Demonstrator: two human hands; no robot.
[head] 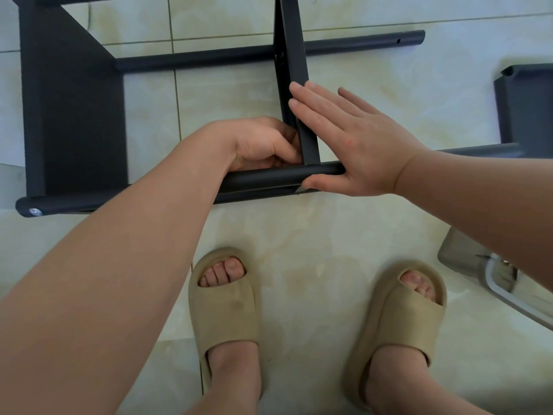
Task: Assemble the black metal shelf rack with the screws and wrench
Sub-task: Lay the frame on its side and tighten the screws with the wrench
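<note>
Rack's on its side on the tiles, and the middle shelf panel (294, 55) runs straight away from the person, meeting the near pole (269, 178), which lies left to right, at a right angle. Right hand (353, 145) is flat, fingers straight, against the panel's right face, thumb down at the pole. Left hand (263, 145) is curled tight into the corner on the other side, nearer the joint; I can't tell what it holds, so any fastening looks to be its job.
</note>
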